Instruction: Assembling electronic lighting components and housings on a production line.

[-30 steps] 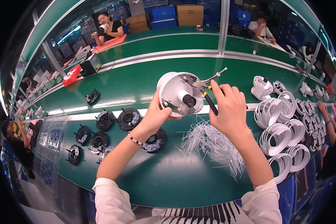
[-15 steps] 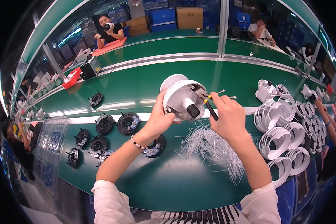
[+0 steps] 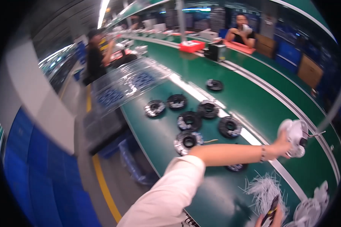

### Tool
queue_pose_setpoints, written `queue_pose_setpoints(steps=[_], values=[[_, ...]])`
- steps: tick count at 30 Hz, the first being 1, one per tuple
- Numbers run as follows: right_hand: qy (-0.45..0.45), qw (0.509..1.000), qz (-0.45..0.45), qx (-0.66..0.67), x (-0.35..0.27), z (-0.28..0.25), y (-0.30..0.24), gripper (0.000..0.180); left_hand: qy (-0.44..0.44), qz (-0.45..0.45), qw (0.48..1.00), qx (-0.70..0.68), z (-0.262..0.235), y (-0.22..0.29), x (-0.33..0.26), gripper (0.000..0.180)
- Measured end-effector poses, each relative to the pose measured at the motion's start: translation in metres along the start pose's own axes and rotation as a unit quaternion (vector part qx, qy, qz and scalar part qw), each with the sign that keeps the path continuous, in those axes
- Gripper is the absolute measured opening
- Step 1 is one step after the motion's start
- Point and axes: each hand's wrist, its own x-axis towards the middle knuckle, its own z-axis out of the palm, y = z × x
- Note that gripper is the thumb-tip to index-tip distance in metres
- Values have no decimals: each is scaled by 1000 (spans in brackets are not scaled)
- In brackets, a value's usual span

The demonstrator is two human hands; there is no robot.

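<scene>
My left hand (image 3: 280,148) is wrapped around a white camera housing (image 3: 296,132) with a black lens part, held up over the far side of the green bench. A thin cable tie end and a wire stick out of its right side. Low in the picture, my right hand (image 3: 278,218) grips pliers with black and yellow handles (image 3: 269,212), apart from the housing. Right by the pliers lies a loose pile of white cable ties (image 3: 264,191). Motion blurs the pliers' jaws and the housing's details.
Several black ring-shaped bases with circuit boards (image 3: 189,121) lie left of my forearm. White rings (image 3: 310,212) stand at the lower right. Clear plastic trays (image 3: 130,85) sit at the bench's left end. Farther off are a red bin (image 3: 192,46) and co-workers.
The view has swung left. My right hand has drawn the pliers away from the housing, down beside the cable ties. My left hand still holds the housing, now out at arm's length.
</scene>
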Motion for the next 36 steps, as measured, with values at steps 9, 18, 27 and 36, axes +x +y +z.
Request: queue_pose_setpoints(steps=[9,18,27,36], values=[[-128,954,-180,202,-22,31,-57,42,191,-65,959,-200,-27,-63,74,49],[-239,956,-21,170,-43,26,-54,52,160,-34,975,-152,-36,-129,152,32],[-216,962,-77,148,-62,43,-44,43,243,334,897,159,-92,65,44,25],[-277,946,-92,142,-61,70,-28,54,182,569,775,206,-139,141,-62,34]])
